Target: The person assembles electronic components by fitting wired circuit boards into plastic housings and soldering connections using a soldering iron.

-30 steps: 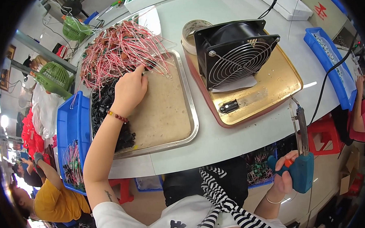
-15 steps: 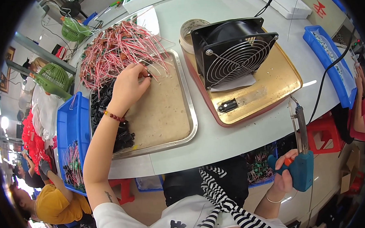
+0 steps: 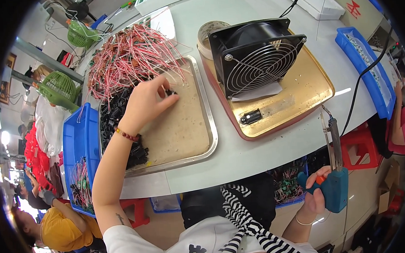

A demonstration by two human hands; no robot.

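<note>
Drawn nearer than half a second ago, the left hand pinches a small black part between thumb and fingers over the metal tray, which holds black housings and red-and-white wires. The right hand grips a teal soldering gun, its barrel pointing away near the gold tray bearing a fan; the black part's long axis cannot be told.
</note>
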